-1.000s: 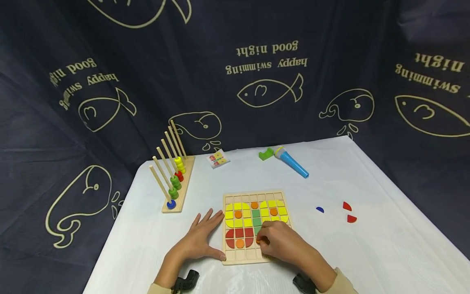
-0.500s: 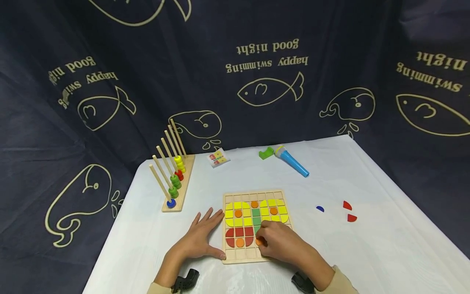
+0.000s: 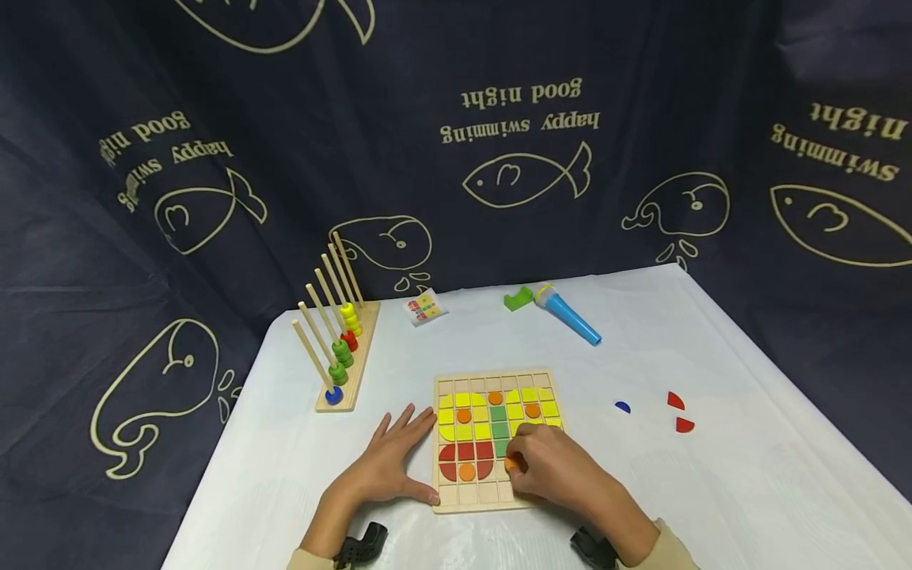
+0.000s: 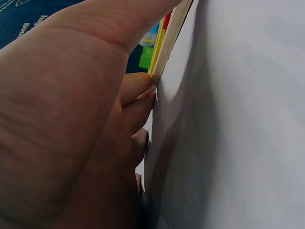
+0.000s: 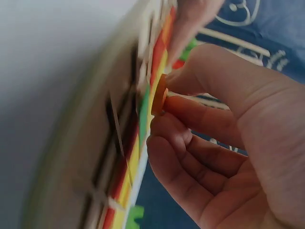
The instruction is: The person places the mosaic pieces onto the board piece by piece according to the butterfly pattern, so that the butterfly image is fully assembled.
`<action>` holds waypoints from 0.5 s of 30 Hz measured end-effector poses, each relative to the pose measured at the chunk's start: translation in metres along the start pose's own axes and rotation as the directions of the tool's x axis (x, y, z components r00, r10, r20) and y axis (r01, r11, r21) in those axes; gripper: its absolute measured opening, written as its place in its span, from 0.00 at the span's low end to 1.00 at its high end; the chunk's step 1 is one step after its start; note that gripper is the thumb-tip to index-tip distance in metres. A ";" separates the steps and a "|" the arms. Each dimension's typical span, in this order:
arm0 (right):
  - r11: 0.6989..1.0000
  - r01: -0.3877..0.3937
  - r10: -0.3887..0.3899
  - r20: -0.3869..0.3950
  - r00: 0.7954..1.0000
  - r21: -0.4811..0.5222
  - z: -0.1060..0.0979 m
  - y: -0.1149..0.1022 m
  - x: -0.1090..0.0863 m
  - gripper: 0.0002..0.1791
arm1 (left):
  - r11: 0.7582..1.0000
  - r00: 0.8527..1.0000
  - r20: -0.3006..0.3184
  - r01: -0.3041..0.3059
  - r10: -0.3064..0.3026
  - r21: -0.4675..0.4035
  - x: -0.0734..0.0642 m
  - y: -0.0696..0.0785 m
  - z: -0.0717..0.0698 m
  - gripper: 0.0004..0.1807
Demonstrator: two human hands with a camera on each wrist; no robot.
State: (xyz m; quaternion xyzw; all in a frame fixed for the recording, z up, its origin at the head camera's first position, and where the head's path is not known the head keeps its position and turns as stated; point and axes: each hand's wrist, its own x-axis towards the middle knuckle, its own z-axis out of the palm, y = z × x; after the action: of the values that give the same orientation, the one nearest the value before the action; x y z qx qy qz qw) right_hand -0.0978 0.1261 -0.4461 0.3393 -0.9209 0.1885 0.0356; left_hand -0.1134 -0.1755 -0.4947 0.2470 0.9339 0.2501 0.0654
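Observation:
A wooden grid board (image 3: 466, 496) lies flat on the table, filled with yellow, red, green and orange flat pieces in its cells. My right hand (image 3: 552, 467) is over its lower right part. Thumb and forefinger pinch a round orange disc (image 5: 159, 98), held tilted on edge close over the board in the right wrist view; the cells under the palm are hidden. My left hand (image 3: 385, 463) rests on the cloth with fingers spread, its thumb and forefinger tips at the board's left edge. Seated near the lower left is another orange disc (image 3: 466, 473) between red pieces.
A blue half-circle (image 3: 623, 407) and two red quarter pieces (image 3: 685, 426) lie right of the board. Farther back are a blue toy microphone (image 3: 573, 318), a green block (image 3: 518, 299) and a pattern card (image 3: 425, 308). A peg stand (image 3: 349, 400) with colored beads stands left.
My right hand has shifted slightly to the right over the board, still pinching the orange disc. The left hand stays at the board's left edge.

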 end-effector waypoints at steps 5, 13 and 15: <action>0.996 -0.089 0.089 -0.022 0.996 -0.001 -0.013 0.018 -0.014 0.06 | 1.000 1.000 0.003 -0.003 0.003 0.004 0.002 0.000 0.000 0.70; 0.994 -0.103 0.102 0.021 0.995 0.035 -0.015 0.032 -0.030 0.04 | 1.000 1.000 0.006 0.002 -0.002 0.000 0.001 -0.001 0.000 0.70; 0.995 -0.091 0.089 0.027 0.996 0.049 -0.013 0.031 -0.032 0.04 | 1.000 1.000 0.007 0.002 -0.002 -0.005 0.001 0.000 0.000 0.70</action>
State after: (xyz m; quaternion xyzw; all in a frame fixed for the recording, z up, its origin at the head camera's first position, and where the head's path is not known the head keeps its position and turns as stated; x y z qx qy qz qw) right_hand -0.0945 0.1721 -0.4505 0.3005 -0.9307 0.2086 0.0071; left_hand -0.1143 -0.1751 -0.4947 0.2468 0.9332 0.2515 0.0698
